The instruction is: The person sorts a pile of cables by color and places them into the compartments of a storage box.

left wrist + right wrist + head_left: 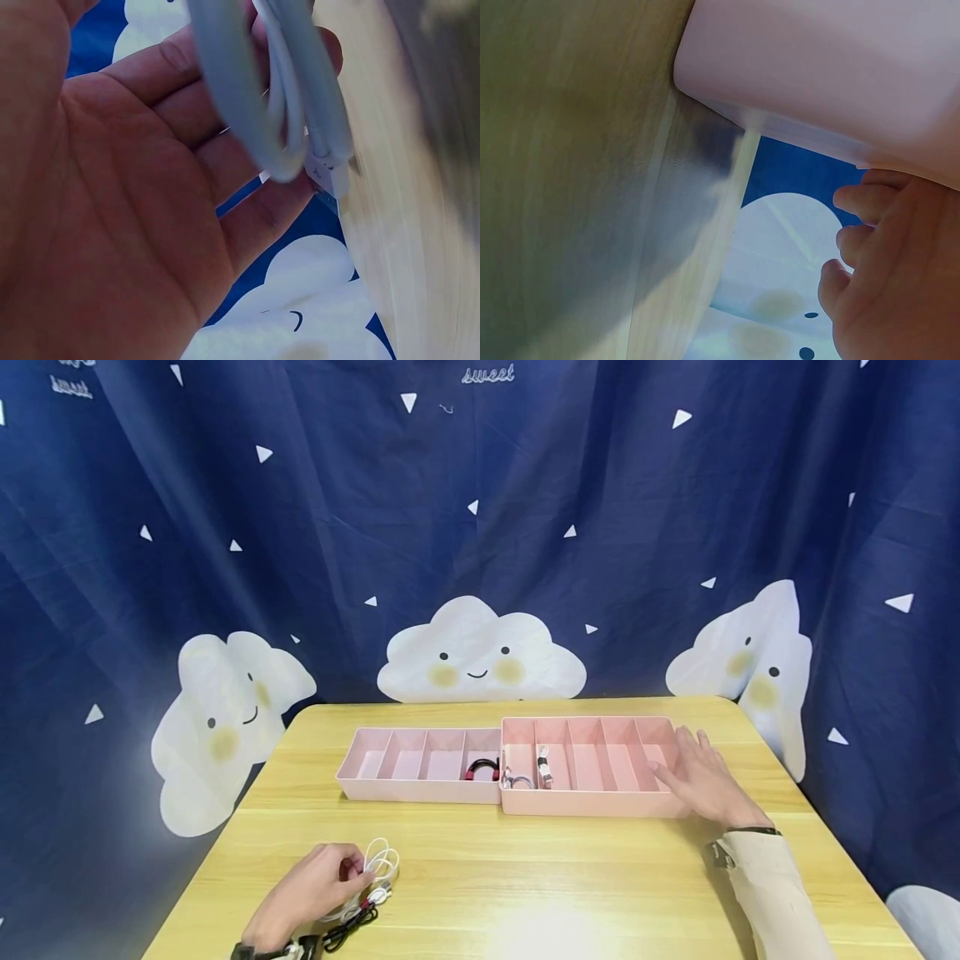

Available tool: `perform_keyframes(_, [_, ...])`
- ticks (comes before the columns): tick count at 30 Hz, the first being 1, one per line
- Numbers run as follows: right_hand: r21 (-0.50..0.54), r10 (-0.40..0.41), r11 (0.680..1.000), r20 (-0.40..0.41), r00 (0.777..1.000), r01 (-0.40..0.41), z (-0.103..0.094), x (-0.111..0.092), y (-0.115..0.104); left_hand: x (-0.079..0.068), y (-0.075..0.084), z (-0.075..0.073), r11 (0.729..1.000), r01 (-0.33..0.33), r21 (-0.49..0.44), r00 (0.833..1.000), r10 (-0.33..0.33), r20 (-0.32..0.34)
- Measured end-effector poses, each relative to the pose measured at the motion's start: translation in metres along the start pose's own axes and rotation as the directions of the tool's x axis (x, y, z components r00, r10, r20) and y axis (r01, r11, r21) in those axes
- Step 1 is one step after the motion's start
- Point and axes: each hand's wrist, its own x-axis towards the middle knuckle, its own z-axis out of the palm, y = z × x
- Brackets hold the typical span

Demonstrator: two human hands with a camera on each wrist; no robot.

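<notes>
In the head view, my left hand [318, 885] is at the front left of the table, thumb and fingers pinching a coiled white charging cable [384, 858]. Its loops and a USB plug [328, 174] show against the fingers in the left wrist view. A black cable [351, 927] with a red part lies beside that hand. At the right end of the pink divided box [592, 803] rests my right hand [712, 785], fingers loosely extended along the end wall and thumb over the last compartment. The right wrist view shows those fingers [855, 247] beside the box's end.
A paler divided box [420, 791] adjoins the pink one on its left, with a black-and-red cable [482, 767] in its right compartment. Inside the pink box, a grey cable [519, 782] and a bundled white cable [544, 767] occupy separate left compartments. A blue curtain [480, 552] hangs behind the table.
</notes>
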Motion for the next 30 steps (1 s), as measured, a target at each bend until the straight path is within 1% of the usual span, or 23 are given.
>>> perform_keyframes(7, [0.003, -0.004, 1.000, -0.004, 1.000, 0.004, 0.000, 0.000, 0.001, 0.003, 0.001, 0.001, 1.000, -0.028, 0.005, 0.999, 0.028, -0.016])
perform_keyframes(22, [-0.031, -0.021, 0.999, -0.019, 1.000, 0.020, 0.002, 0.002, 0.003, 0.010, 0.014, 0.002, 0.999, -0.026, 0.026, 0.999, 0.027, -0.028])
perform_keyframes(30, [-0.029, -0.021, 0.999, -0.009, 1.000, 0.021, 0.000, 0.001, 0.002, 0.014, 0.018, 0.003, 0.999, -0.049, 0.013, 0.999, 0.049, -0.019])
